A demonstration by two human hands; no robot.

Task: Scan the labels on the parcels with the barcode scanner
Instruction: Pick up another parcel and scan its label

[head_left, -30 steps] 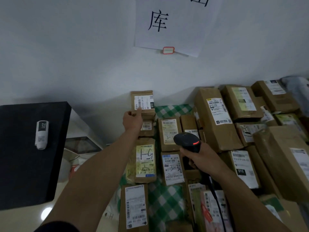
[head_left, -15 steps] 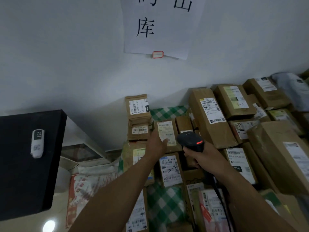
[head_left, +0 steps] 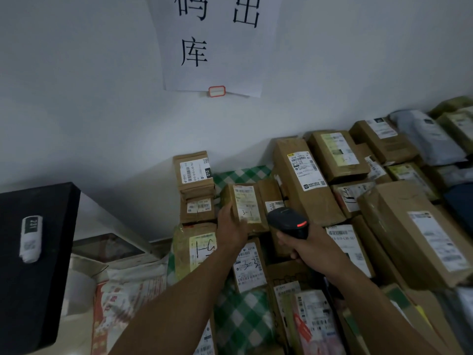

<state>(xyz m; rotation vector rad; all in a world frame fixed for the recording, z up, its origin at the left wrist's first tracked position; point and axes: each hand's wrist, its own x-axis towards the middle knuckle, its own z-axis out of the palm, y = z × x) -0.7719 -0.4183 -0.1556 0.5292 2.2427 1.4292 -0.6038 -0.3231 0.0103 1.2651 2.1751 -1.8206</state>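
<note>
Many brown cardboard parcels with white labels lie on a green checked cloth [head_left: 243, 175] against the wall. My left hand [head_left: 231, 230] grips a small brown parcel marked "3-1" [head_left: 247, 207] by its left edge and near corner, tilting its label up. My right hand [head_left: 307, 248] holds the black barcode scanner [head_left: 288, 222], whose red light glows; its head sits just right of that parcel's label. A cable runs down from the scanner along my right forearm.
A small stack of two parcels [head_left: 195, 187] stands at the wall, left of the held one. A long box [head_left: 305, 180] and larger boxes [head_left: 419, 237] fill the right. A black box [head_left: 33, 257] with a white device [head_left: 30, 238] is at left; a paper sign [head_left: 212, 42] hangs above.
My left hand left the top parcel at the wall, moved right and took hold of the "3-1" parcel, lifting it. The scanner stayed beside it. The view tilted up slightly.
</note>
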